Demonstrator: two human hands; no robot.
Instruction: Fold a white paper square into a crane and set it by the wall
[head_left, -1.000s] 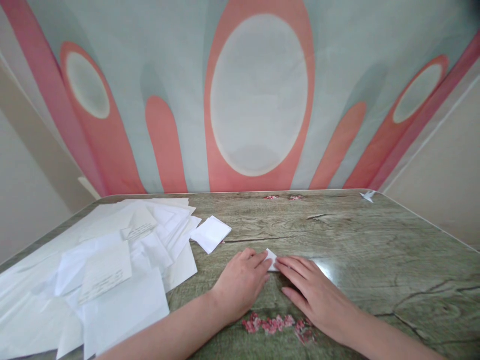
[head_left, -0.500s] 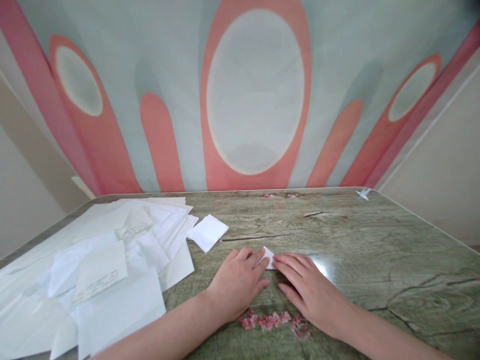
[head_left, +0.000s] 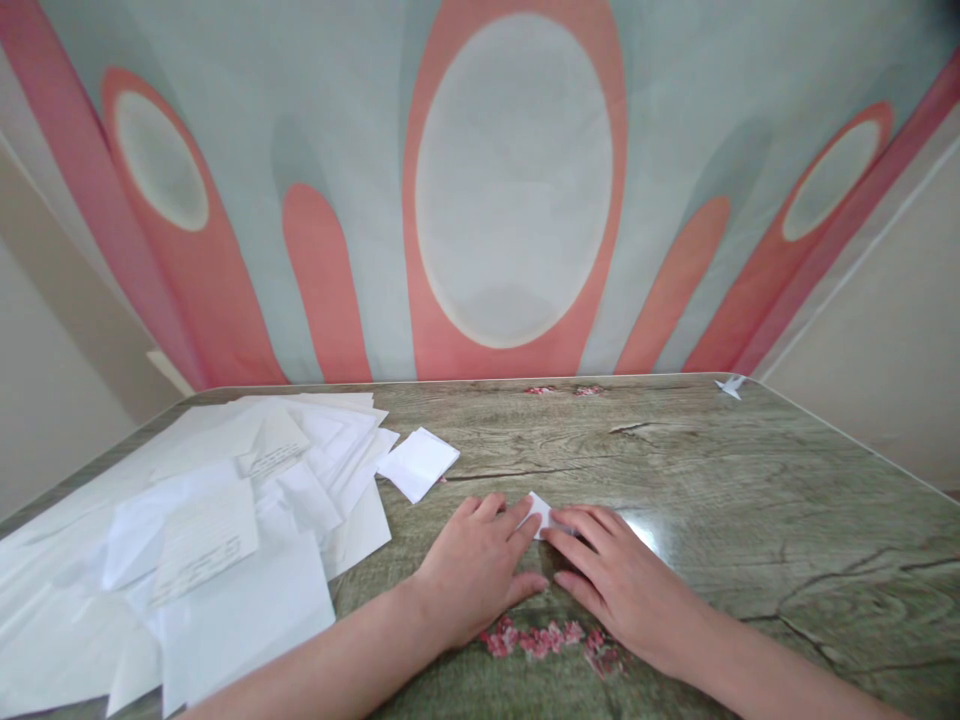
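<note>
A small white folded paper (head_left: 538,514) lies on the wood-patterned table (head_left: 675,450), between my two hands. My left hand (head_left: 480,555) rests on its left part, with fingers spread and fingertips pressing it down. From the other side my right hand (head_left: 604,565) touches the paper's right edge with its fingertips, palm down and fingers apart. Both thumbs point toward each other below the paper. The hands cover part of the paper, so its full shape is hidden.
Many loose white sheets (head_left: 247,610) spread over the table's left side. A small stack of white squares (head_left: 418,464) lies beyond my left hand. At the far right corner sits a small folded white paper piece (head_left: 730,386). A patterned wall (head_left: 517,180) rises behind the table.
My left thumb has moved slightly right, closer to my right thumb. The fingers of my right hand have shifted a little on the paper's right edge.
</note>
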